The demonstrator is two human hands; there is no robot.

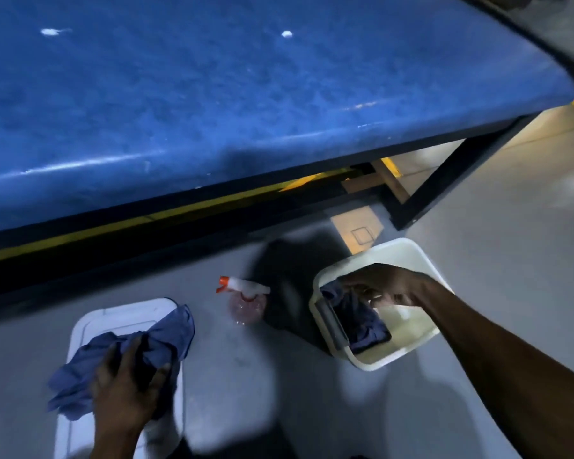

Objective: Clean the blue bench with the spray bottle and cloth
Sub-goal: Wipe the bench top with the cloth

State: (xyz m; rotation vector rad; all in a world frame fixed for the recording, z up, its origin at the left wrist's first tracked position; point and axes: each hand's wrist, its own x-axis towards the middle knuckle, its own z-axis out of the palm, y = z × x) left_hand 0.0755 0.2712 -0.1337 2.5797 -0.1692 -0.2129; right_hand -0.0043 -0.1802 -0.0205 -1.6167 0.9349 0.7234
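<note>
At the lower left of the frame my left hand [131, 389] is closed around a bunched blue cloth [126, 352], holding it over a white lid [90, 321] that lies flat on the grey floor [232, 376]. To the right, a little farther out, my right hand [383, 288] reaches down into a white bin [408, 250]; its fingers curl over a darker blue cloth [357, 321] inside, though motion blur keeps me from telling whether they have actually pinched it.

Between my two hands, slightly beyond them, the spray bottle [246, 301] stands on the floor at lower centre, pink liquid in its body, its white head running left to right with the orange nozzle [223, 282] pointing toward the left of the frame. It sits just beside the bin, so I judge my right hand the nearer one, and it is the hand not plainly committed to a cloth. Reaching for it means a short sideways move to the left, coming at the trigger end, not the nozzle.

Farthest off, filling the upper half of the frame, is the blue bench [246, 94], its long edge running from lower left to upper right, with pale specks on its surface.
</note>
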